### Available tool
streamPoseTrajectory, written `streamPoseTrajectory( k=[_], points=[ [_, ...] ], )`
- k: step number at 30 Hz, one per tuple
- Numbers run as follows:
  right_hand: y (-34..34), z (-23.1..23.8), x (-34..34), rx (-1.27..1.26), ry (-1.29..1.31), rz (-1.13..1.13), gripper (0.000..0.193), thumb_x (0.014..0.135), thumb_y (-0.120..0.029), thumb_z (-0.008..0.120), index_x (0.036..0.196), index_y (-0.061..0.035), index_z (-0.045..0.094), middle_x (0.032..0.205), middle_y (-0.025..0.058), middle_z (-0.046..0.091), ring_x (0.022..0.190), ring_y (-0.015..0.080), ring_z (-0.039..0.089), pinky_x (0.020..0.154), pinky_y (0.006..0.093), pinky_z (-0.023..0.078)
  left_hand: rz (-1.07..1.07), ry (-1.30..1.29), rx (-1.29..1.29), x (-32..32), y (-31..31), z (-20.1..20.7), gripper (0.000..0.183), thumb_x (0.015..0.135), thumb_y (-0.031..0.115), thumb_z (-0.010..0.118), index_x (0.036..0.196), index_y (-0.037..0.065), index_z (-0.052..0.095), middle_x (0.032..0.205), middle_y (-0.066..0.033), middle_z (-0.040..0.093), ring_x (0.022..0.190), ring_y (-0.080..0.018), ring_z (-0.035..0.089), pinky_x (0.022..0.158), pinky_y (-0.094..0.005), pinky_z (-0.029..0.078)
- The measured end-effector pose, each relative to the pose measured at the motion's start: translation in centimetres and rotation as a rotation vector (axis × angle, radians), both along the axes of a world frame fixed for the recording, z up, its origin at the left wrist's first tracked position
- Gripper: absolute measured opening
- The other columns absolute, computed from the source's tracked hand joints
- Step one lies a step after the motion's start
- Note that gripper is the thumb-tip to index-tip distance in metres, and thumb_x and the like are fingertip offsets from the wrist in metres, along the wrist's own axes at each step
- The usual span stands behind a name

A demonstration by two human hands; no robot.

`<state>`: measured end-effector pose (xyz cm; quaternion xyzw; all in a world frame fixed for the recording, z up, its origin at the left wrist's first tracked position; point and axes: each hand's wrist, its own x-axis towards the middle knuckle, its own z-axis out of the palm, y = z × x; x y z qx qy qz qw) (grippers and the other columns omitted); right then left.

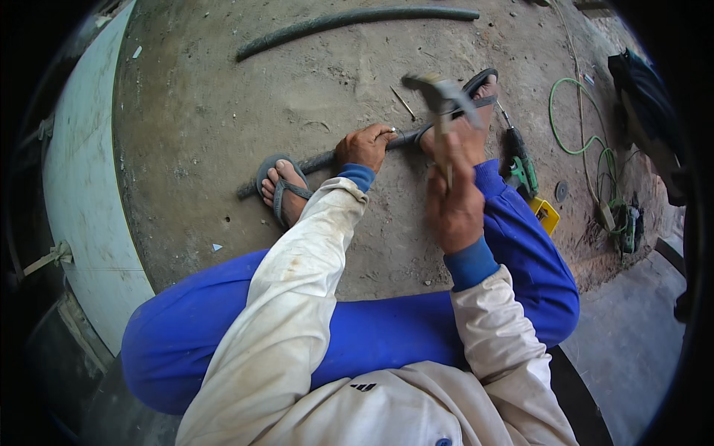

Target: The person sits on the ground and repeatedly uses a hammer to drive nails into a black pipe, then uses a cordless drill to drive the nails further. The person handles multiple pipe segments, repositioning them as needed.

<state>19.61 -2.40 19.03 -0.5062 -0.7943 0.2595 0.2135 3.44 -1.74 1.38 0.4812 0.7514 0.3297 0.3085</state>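
Observation:
My right hand is closed round the handle of a claw hammer, raised over the work and smeared by motion. Below it, a dark, rough pole lies on the ground. My left hand rests on this pole, thumb and forefinger pinched on a small shiny piece, too small to name for sure. My feet in dark flip-flops flank the pole: the left foot by its near end, the right foot past its far part. Part of the pole is hidden behind the hammer and right hand.
Another dark pole lies farther off. A thin rod is near the hammer. Right of my leg are a green drill, a yellow box, a black disc, a green cable and another green power tool. White panels border the left.

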Motion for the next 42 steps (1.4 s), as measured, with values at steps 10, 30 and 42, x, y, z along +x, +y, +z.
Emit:
streamPoseTrajectory(
  k=[10,30,42],
  points=[
    [-0.1,-0.5,0.5,0.325,0.17,-0.024,0.078,0.1,-0.008,0.065,0.168,-0.0303,0.033,0.1,0.0212,0.074,0.077,0.0456,0.072,0.065,0.0504,0.06,0.011,-0.003,0.104,0.2,-0.3,-0.6,0.018,0.091,0.032,0.084,0.103,0.018,0.083,0.092,-0.0095,0.08,0.08,-0.0318,0.077,0.07,-0.0409,0.058],
    [1.0,1.2,0.6,-0.027,-0.072,0.041,0.07,0.101,-0.008,0.064,0.164,-0.0301,0.044,0.088,0.0185,0.068,0.073,0.0409,0.07,0.066,0.0514,0.056,-0.024,-0.008,0.109,-0.1,-0.2,-0.1,0.022,0.09,0.033,0.084,0.101,0.014,0.082,0.097,-0.0078,0.081,0.084,-0.0302,0.077,0.074,-0.0409,0.059],
    [0.3,1.6,0.9,-0.075,-0.058,0.034,0.069,0.1,-0.006,0.064,0.164,-0.0243,0.044,0.101,0.0227,0.073,0.09,0.0411,0.074,0.075,0.0489,0.058,-0.051,0.036,0.143,0.0,-0.7,-0.8,0.011,0.092,0.026,0.082,0.098,0.016,0.082,0.095,-0.0082,0.08,0.084,-0.0305,0.077,0.073,-0.0405,0.058]
  ],
)
